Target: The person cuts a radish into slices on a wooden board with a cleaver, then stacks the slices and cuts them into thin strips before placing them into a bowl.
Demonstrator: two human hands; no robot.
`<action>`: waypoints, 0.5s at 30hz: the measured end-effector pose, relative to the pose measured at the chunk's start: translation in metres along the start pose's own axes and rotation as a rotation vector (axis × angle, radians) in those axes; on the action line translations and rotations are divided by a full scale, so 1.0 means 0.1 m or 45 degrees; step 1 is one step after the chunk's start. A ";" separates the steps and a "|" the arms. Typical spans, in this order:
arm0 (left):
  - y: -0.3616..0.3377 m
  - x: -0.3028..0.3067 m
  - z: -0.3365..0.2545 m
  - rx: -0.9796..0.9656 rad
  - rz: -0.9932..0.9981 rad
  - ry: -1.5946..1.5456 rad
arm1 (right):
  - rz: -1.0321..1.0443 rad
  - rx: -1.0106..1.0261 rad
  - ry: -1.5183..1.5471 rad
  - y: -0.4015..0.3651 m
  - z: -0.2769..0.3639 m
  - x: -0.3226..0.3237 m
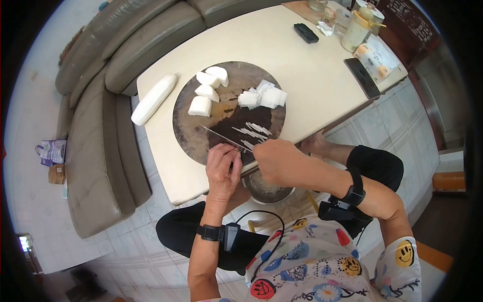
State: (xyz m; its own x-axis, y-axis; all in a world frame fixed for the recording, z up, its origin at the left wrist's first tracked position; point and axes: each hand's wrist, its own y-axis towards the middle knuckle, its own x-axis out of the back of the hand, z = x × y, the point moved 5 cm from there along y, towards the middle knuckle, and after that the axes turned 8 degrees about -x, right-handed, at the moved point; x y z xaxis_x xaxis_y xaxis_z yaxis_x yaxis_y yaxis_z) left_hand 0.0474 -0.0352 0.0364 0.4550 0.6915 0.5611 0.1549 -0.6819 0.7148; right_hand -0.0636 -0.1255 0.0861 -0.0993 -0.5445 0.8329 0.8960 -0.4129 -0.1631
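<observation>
A round wooden cutting board [191,136] lies on the table, its front part dark and wet. My right hand [279,161] is closed around the handle of a kitchen knife [221,136], whose thin blade points left across the board. Beside the blade, the bent fingers of my left hand [223,163] press down on white radish slices, which they mostly hide. Cut radish strips [254,132] lie just beyond the knife. Farther back on the board are a spread stack of thin radish slices [264,95] and several thick radish chunks [207,90].
A whole peeled white radish [154,99] rests on the cream table [171,171], left of the board. A metal bowl [271,194] with whitish shreds stands below the table edge. A phone [361,78], a tissue pack [376,59] and a yellow-lidded bottle [356,30] occupy the right end.
</observation>
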 end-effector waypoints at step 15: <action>0.05 0.00 0.05 0.143 -0.045 0.030 | -0.154 -0.017 0.319 0.26 -0.40 0.20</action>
